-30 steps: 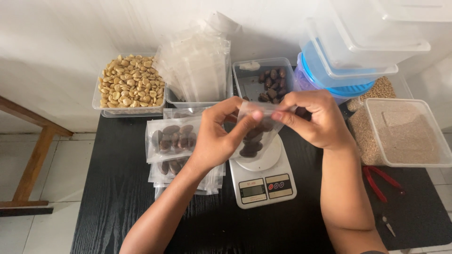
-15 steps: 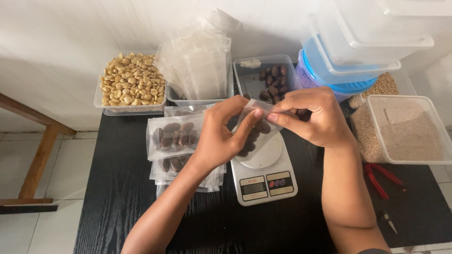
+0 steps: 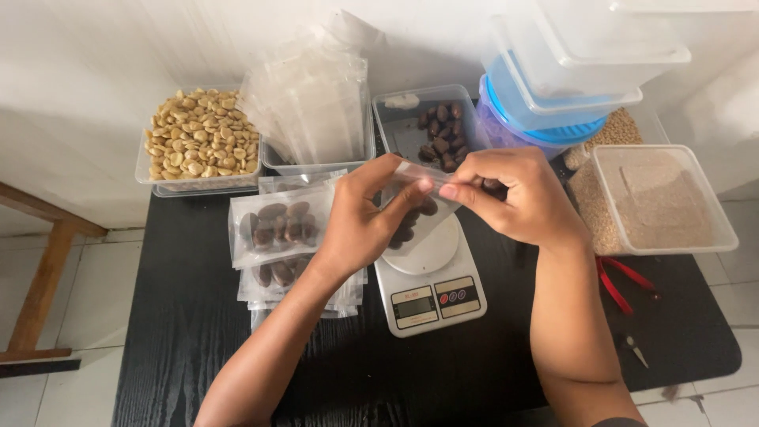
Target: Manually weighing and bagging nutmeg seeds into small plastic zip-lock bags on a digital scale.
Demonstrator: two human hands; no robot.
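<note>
A clear plastic pouch (image 3: 421,207) with dark brown dates inside is held above the round pan of a small white kitchen scale (image 3: 427,273). My left hand (image 3: 364,221) grips the pouch's left side, thumb and fingers pinching its top edge. My right hand (image 3: 518,194) pinches the top edge from the right. Left of the scale lies a stack of filled pouches of dates (image 3: 281,229) on the black table (image 3: 174,332).
At the back stand a tub of pale nuts (image 3: 198,142), a tub of empty clear pouches (image 3: 312,103) and a tub of loose dates (image 3: 439,130). Stacked lidded containers (image 3: 569,79), a tub of grain (image 3: 660,202) and red-handled pliers (image 3: 621,281) sit on the right.
Both hands have moved a little along the pouch's top edge, and the pouch sits slightly lower and nearer the scale pan.
</note>
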